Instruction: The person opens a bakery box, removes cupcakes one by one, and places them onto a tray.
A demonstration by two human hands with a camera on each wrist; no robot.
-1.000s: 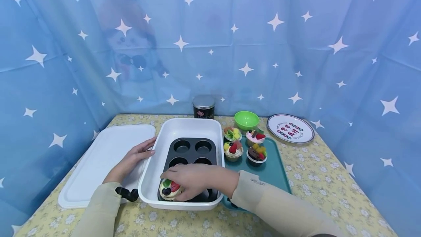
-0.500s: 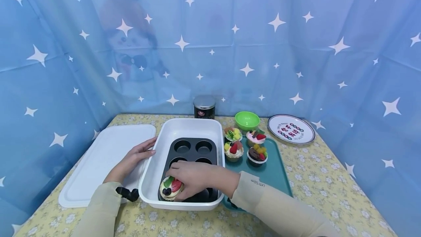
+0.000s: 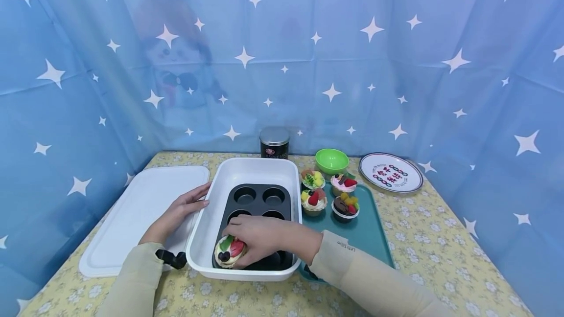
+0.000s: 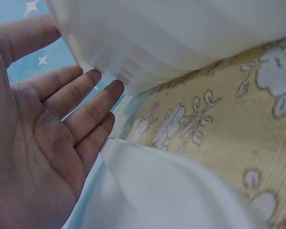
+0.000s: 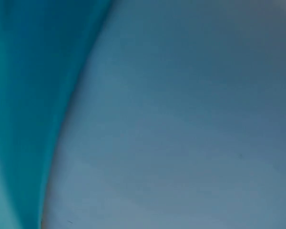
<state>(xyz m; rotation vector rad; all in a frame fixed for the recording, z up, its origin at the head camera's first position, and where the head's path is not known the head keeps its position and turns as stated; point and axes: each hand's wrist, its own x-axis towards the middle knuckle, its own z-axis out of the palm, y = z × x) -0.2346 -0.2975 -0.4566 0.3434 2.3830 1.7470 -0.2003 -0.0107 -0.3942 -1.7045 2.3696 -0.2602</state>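
In the head view my right hand grips a cupcake topped with cream, strawberry, blueberries and a green leaf. It sits at the front-left cup of a black muffin pan. The pan lies inside a deep white rectangular tub. My left hand rests against the tub's left wall. In the left wrist view the fingers are nearly straight, with tips at the tub's outer side. The right wrist view shows only a blurred teal tray edge and a pale surface; the right hand is out of it.
A teal tray at the right carries several cupcakes. Behind it stand a green bowl and a printed plate. A black canister is behind the tub. A white lid lies on the left.
My right hand's fingers have drawn slightly to the right on the cupcake, so more of its topping shows. The left hand and the tub stay in place.
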